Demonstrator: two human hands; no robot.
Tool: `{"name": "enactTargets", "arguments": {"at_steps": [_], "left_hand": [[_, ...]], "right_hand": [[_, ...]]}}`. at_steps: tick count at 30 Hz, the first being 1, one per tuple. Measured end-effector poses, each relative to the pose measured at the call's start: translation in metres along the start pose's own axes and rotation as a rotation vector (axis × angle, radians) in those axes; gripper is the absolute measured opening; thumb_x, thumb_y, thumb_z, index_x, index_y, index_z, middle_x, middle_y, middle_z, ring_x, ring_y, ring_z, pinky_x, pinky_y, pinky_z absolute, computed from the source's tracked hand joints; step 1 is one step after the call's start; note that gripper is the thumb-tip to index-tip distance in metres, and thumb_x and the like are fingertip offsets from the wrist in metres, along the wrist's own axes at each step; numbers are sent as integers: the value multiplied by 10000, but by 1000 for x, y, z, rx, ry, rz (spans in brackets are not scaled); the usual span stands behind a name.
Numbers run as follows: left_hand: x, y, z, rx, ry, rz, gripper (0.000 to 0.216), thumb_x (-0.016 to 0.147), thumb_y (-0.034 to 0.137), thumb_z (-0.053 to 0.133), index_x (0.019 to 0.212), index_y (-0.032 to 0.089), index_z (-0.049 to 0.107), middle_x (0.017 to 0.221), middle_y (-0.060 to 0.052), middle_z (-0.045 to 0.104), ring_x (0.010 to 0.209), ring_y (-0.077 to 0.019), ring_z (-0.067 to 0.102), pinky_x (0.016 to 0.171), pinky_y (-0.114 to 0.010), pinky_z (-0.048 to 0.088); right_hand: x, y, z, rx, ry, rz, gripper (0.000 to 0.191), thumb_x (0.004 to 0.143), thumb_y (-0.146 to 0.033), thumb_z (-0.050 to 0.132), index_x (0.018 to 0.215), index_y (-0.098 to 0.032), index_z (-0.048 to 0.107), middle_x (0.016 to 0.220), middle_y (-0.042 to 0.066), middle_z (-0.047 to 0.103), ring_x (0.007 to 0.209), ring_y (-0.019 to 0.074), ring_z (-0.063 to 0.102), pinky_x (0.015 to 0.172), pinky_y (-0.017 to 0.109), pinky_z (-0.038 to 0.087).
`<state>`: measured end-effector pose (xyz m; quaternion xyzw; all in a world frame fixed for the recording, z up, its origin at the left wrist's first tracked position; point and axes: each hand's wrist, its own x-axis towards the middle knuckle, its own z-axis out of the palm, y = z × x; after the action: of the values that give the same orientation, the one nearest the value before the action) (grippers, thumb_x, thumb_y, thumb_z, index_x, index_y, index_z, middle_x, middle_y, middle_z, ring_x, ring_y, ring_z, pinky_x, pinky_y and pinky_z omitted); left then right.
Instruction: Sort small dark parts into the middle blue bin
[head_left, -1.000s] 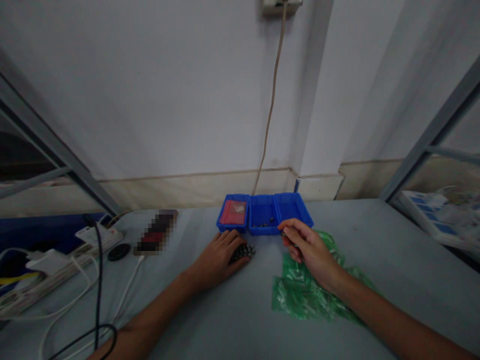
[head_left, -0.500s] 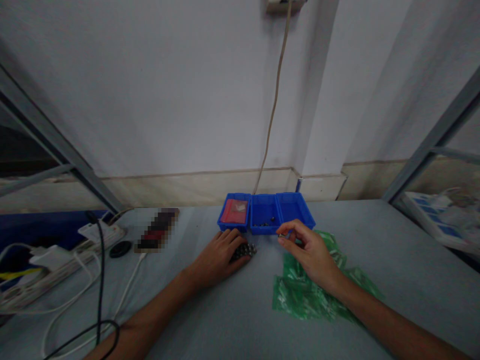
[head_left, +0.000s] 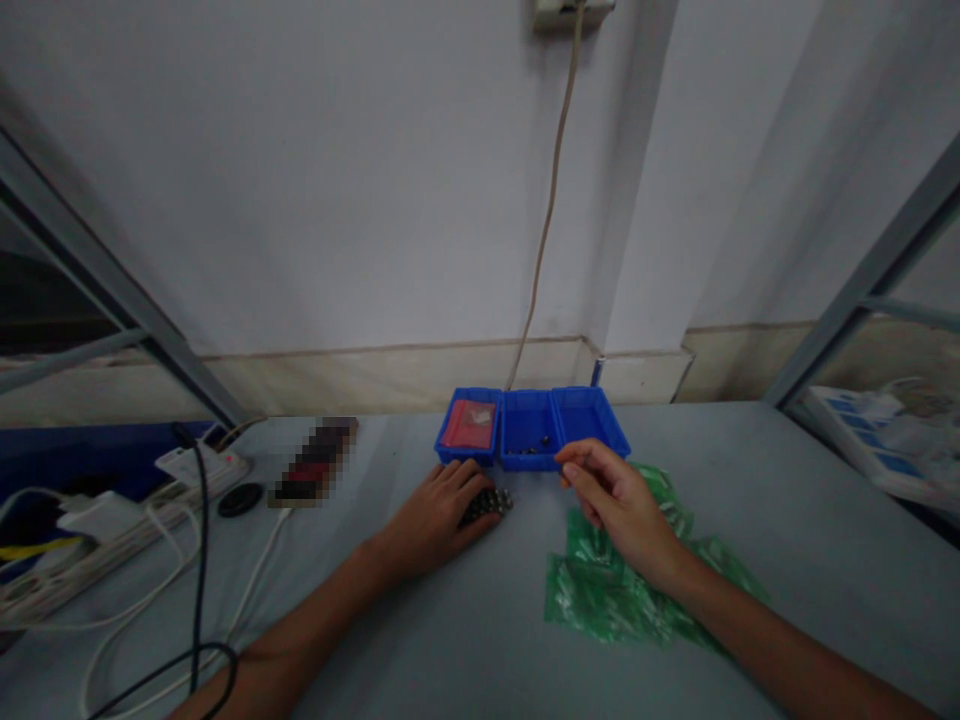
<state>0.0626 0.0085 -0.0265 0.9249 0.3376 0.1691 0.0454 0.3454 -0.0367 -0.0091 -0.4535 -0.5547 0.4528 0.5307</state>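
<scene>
My left hand (head_left: 439, 515) lies on the grey table with its fingers curled over a small heap of dark metal parts (head_left: 491, 502). My right hand (head_left: 619, 505) hovers just in front of three joined blue bins (head_left: 555, 455), its fingertips pinched together; what they pinch is too small to make out. The left bin holds a red packet (head_left: 469, 424), the middle bin (head_left: 528, 432) a few small dark parts, and the right bin (head_left: 589, 415) looks bare. Green plastic bags (head_left: 622, 590) lie under my right wrist.
A power strip with white and black cables (head_left: 142, 520) runs along the table's left side, with a black round cap (head_left: 240, 498) and a blurred dark object (head_left: 315, 465) near it. A cord (head_left: 551, 200) hangs down the wall. A shelf frame (head_left: 862, 290) stands at the right.
My right hand has drawn slightly up toward the bins and closed its fingertips more tightly. My left hand has stayed on the heap of parts.
</scene>
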Motion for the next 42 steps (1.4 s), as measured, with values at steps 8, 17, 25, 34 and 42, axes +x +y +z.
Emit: {"name": "enactTargets", "arguments": {"at_steps": [8, 17, 25, 34, 42], "left_hand": [[1, 1, -1, -27, 14, -2, 235, 1072, 423, 668, 1214, 237, 655, 1208, -78, 676, 1083, -283, 649, 951, -443, 537], [1, 1, -2, -11, -13, -2, 244, 1068, 413, 685, 1220, 226, 648, 1224, -85, 671, 1093, -292, 642, 951, -446, 527], [1, 1, -2, -19, -10, 0, 238, 1067, 415, 685, 1217, 236, 641, 1208, -72, 671, 1084, -286, 640, 949, -442, 523], [3, 3, -2, 46, -35, 5, 232, 1081, 411, 661, 1210, 219, 641, 1210, -88, 665, 1079, -289, 639, 950, -448, 526], [2, 2, -1, 84, -30, 21, 250, 1082, 415, 660, 1217, 205, 637, 1202, -91, 664, 1066, -295, 639, 935, -455, 528]], "right_hand": [[0, 1, 1, 64, -10, 60, 418, 970, -662, 700, 1068, -258, 747, 703, -10, 598, 498, 131, 431, 436, 260, 268], [1, 0, -2, -96, 29, -75, 255, 925, -453, 815, 1102, -272, 784, 883, 19, 654, 668, 171, 517, 561, 284, 391], [0, 3, 0, -37, -7, -23, 277, 958, -516, 773, 1059, -261, 739, 823, 4, 641, 568, 139, 459, 488, 268, 333], [0, 6, 3, 40, -9, 69, 439, 971, -666, 692, 1091, -244, 718, 726, -23, 563, 500, 108, 388, 423, 234, 266], [0, 1, 2, -110, -3, -60, 309, 956, -495, 754, 1122, -237, 725, 942, 30, 669, 593, 127, 474, 500, 259, 354]]}}
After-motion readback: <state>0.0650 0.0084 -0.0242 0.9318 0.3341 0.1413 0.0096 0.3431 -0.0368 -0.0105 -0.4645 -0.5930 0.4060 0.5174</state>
